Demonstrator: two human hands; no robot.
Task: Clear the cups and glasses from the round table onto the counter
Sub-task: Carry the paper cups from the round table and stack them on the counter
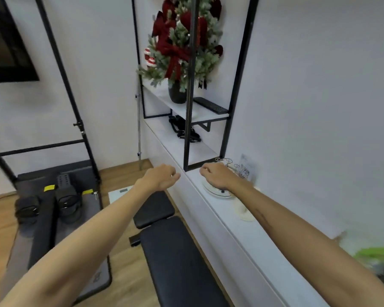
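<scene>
White counter (211,209) bears plates (215,191) under right hands (217,176), bench (175,251) alongside

Plates (215,191) lie on the counter (231,231), bench (175,258) left of it

Under the right hand (217,177) the counter (235,235) looked smooth, matt white, like painted board. The stacked plates (215,192) just below that hand were glossy white, like glazed ceramic. Beyond its knuckles lay thin wire ornaments (225,161) with a metallic glint, and a clear, shiny packet (247,168), plastic by its sheen. Farther beyond, the shelf frame (190,85) was matt black metal, the pot (177,93) dark and slightly glossy, the bows (175,54) soft red velvet-like cloth. Below the left hand (162,177) the bench pads (175,258) were black, faintly shiny, leather-like. The floor (120,273) was smooth wood-grain plank, the mat (91,251) dull grey.
</scene>
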